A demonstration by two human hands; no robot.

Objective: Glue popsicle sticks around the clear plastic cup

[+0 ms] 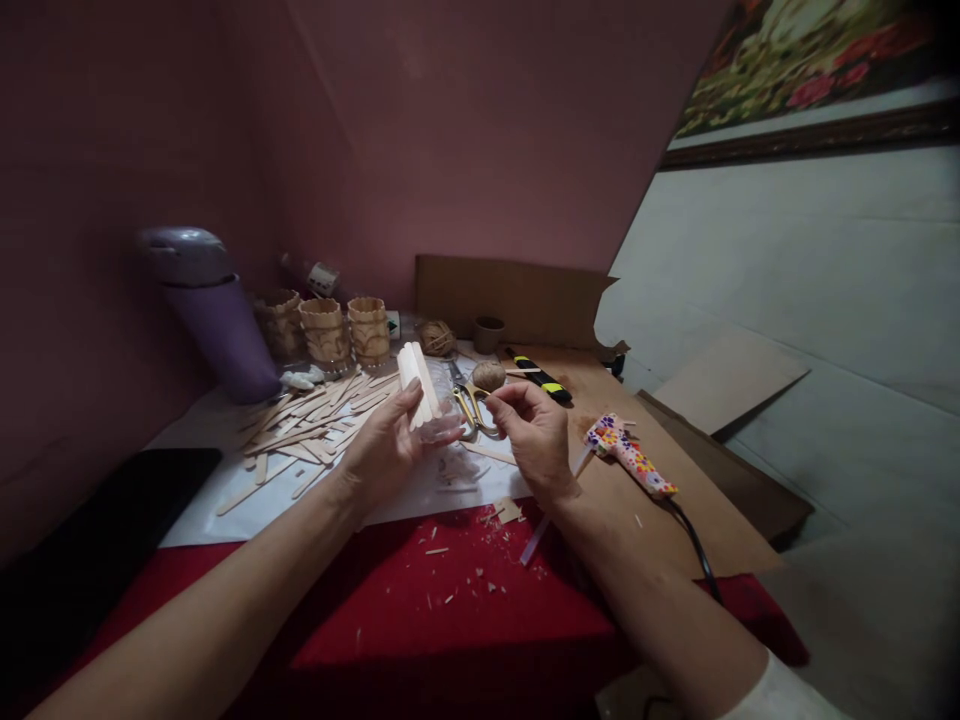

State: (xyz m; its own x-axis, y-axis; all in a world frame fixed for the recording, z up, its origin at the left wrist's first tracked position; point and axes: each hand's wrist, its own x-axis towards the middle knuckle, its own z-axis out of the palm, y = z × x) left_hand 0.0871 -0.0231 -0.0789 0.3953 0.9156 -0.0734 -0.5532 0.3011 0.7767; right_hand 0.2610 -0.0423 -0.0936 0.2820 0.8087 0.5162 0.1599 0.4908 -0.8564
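My left hand (391,435) is wrapped round a clear plastic cup (439,425) with several pale craft sticks (418,385) standing side by side along its wall. The cup is tilted a little, and its far side is hidden. To the right, my right hand (534,432) has thumb and fingertips pinched together; whatever lies between them is too small to make out. Gold-handled scissors (466,398) rest just behind, between the two hands. A loose pile of craft sticks (315,425) spreads over white paper (199,510) left of the cup.
A flower-patterned glue gun (626,455) with a black cord lies on cardboard (675,530) at right, near a yellow-black cutter (541,375). Stick-covered cups (324,335), a twine ball (436,338) and a purple bottle (221,335) stand behind. Wood scraps litter the red cloth (420,640).
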